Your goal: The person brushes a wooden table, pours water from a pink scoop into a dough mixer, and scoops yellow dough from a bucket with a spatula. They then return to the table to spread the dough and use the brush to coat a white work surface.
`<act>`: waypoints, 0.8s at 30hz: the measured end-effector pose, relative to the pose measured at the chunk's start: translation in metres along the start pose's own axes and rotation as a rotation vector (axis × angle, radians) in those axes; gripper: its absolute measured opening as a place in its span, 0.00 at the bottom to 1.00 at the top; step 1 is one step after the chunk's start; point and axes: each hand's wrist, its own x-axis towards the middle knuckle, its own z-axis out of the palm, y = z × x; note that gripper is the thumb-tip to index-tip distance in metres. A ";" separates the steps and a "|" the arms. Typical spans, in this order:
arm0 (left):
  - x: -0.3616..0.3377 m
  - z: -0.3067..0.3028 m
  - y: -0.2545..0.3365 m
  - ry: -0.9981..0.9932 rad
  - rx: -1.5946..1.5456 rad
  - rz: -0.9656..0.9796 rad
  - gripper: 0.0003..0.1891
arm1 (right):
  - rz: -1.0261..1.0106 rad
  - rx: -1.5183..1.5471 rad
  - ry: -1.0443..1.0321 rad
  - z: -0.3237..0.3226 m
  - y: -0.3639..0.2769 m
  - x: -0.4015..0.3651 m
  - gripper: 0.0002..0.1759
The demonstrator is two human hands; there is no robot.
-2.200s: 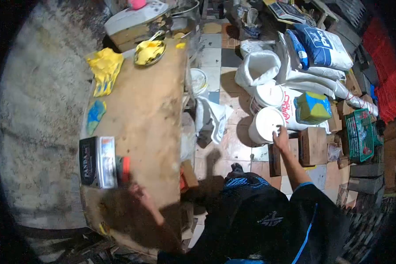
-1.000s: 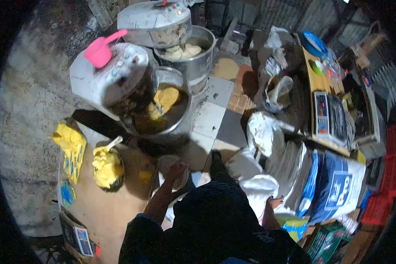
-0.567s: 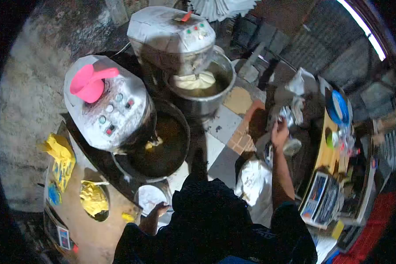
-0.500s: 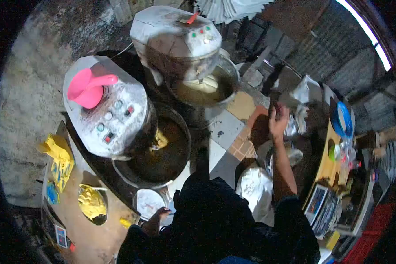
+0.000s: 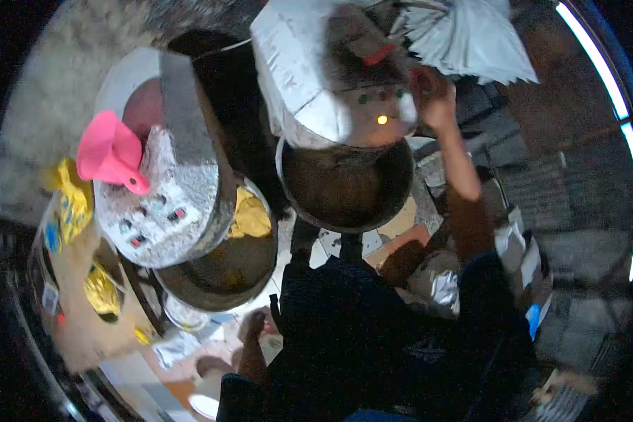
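Raised beside the control panel of the far mixer (image 5: 299, 77), my right hand (image 5: 436, 102) is at the panel's right edge, its fingers blurred and in shadow. A yellow lamp (image 5: 382, 119) glows on that panel. Under the mixer head sits a wide metal bowl (image 5: 348, 197), its inside dark. My left hand (image 5: 257, 325) hangs low by my side, below the nearer mixer's bowl (image 5: 218, 281); its fingers are dim and smeared. Yellow dough (image 5: 250, 214) shows in that nearer bowl. On top of the nearer mixer (image 5: 183, 183) rests a pink dipper (image 5: 109, 151).
A wooden table (image 5: 77, 302) at left carries yellow wrappers (image 5: 104, 290). A white bucket (image 5: 186, 313) stands beneath the nearer bowl. White pleated sheeting (image 5: 468, 42) hangs at the back right. Tiled floor (image 5: 394, 225) shows between the bowls and bags.
My right hand has moved up and forward to the far mixer's panel. The view has shifted closer to that mixer. The yellow lamp now glows brightly.
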 end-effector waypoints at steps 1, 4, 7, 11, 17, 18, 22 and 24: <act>-0.002 0.017 -0.005 0.100 -0.119 0.027 0.11 | -0.019 -0.161 -0.297 0.017 0.024 0.025 0.14; -0.012 0.082 -0.057 0.583 -0.275 0.433 0.14 | -0.044 0.558 -0.633 0.071 0.082 0.065 0.21; -0.060 0.140 -0.041 0.540 -0.626 0.144 0.19 | -0.539 -0.025 -0.531 0.101 0.107 0.088 0.20; -0.096 0.253 -0.041 0.339 -0.977 -0.084 0.19 | -0.168 0.079 -0.849 0.085 0.098 0.094 0.25; -0.135 0.359 -0.057 0.424 -0.828 -0.290 0.24 | -0.288 0.253 -0.411 -0.007 0.008 0.016 0.18; -0.134 0.370 -0.061 0.421 -0.814 -0.254 0.25 | -0.295 0.307 -0.479 -0.017 -0.007 -0.017 0.17; -0.130 0.395 -0.073 0.546 -0.810 -0.248 0.21 | -0.196 0.274 -1.326 0.025 -0.009 -0.138 0.19; -0.133 0.401 -0.073 0.639 -1.005 -0.327 0.20 | -0.249 0.086 -1.563 0.093 0.025 -0.213 0.21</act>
